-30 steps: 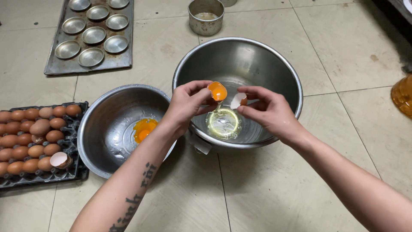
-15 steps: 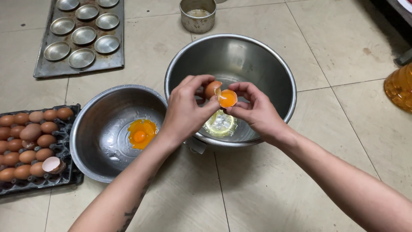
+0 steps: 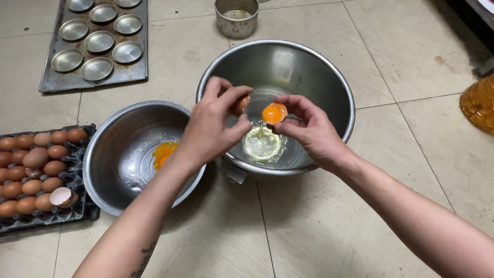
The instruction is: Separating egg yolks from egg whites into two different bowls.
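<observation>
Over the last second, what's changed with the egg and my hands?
The yolk went from the shell half in the left hand to the shell half in the right hand; the hands closed together, then parted again. The left hand now holds an emptied shell half. Unchanged: egg white in the large bowl, yolk in the small bowl, the egg tray alongside.

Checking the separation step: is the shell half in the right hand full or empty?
Full: the right hand holds a shell half with an orange yolk sitting in it, above the large bowl where clear egg white pools.
</observation>
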